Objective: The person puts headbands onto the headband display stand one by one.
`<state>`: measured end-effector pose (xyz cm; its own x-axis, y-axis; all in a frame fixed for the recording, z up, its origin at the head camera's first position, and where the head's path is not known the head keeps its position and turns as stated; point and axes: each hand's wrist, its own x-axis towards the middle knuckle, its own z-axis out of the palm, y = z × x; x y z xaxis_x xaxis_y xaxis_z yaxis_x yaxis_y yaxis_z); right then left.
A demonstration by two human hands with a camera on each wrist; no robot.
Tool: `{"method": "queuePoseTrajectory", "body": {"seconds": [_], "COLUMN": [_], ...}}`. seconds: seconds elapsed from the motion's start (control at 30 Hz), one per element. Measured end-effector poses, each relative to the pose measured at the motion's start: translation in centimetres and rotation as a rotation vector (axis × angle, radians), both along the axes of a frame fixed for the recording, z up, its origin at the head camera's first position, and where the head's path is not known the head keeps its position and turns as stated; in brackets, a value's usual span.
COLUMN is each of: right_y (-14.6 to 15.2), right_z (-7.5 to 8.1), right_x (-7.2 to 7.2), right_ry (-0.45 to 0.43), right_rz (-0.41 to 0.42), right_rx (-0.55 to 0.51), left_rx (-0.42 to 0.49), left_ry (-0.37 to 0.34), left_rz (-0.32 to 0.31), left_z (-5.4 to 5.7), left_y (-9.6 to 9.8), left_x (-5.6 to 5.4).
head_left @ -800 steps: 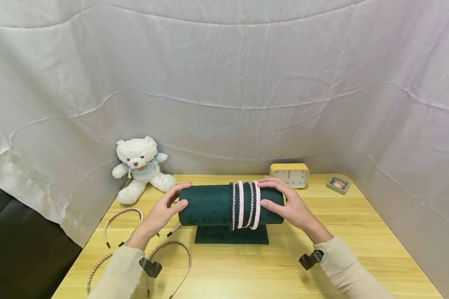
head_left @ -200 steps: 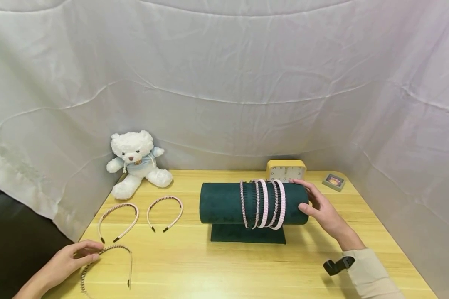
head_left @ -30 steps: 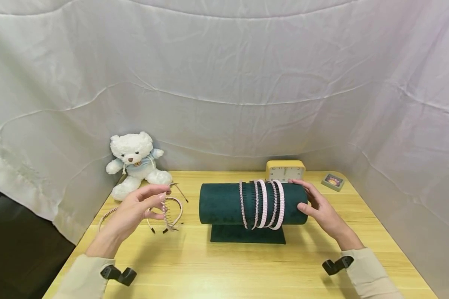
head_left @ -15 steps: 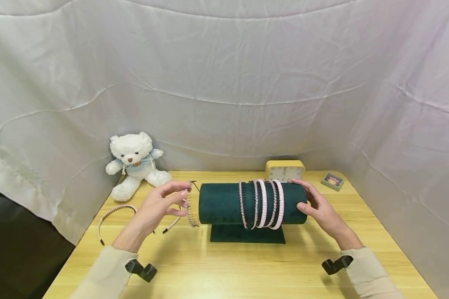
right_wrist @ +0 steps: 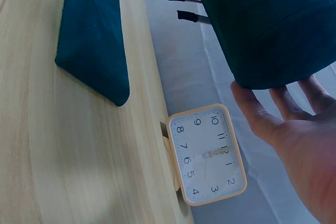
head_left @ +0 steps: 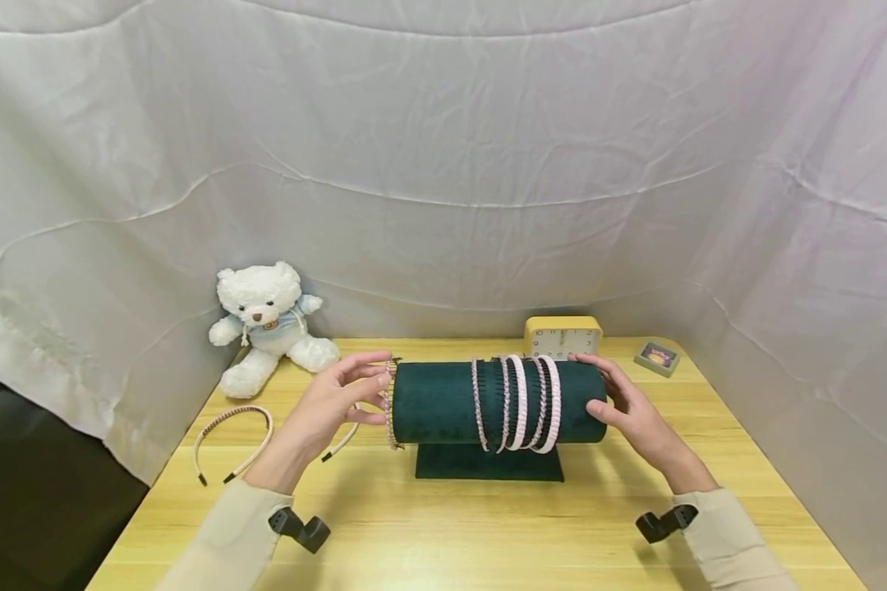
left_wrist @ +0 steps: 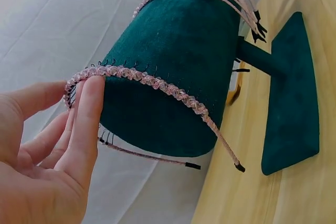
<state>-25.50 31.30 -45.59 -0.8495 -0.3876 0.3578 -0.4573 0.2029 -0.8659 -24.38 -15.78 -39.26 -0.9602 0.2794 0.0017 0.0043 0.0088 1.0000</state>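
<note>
My left hand pinches a pink beaded headband between thumb and fingers. The headband arches over the left end of a dark green velvet headband stand, its comb teeth pointing toward the roll. One of its tips hangs in front of the roll, the other behind. With thumb in front and fingers at the top and back, my right hand holds the roll's right end. In the right wrist view, its fingertips touch the end's edge. Several pink and white headbands hang side by side right of the roll's middle.
A pink headband lies at the table's left; another is partly hidden behind my left hand. A white teddy bear sits at the back left. Behind the stand are a yellow clock and a small grey framed box.
My left hand picked up the beaded headband from the front left and carried it right to the roll's left end. My right hand stayed put. More headbands hang there than 26.7 s ago.
</note>
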Motion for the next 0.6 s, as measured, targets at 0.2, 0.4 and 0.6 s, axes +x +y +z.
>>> {"method": "queuePoseTrajectory", "body": {"seconds": [0.2, 0.4, 0.6], "right_y": [-0.1, 0.0, 0.0], "right_z": [0.0, 0.0, 0.0], "right_x": [0.0, 0.0, -0.1], "right_ry": [0.002, 0.002, 0.003], "right_rz": [0.011, 0.016, 0.019], "right_rx": [-0.008, -0.010, -0.015], "left_rx": [-0.040, -0.080, -0.140], "left_ry": [0.021, 0.056, 0.113], "left_rz": [-0.027, -0.077, -0.099], "left_z": [0.0, 0.0, -0.1], "left_y": [0.3, 0.4, 0.2], "left_x": [-0.4, -0.9, -1.1]}}
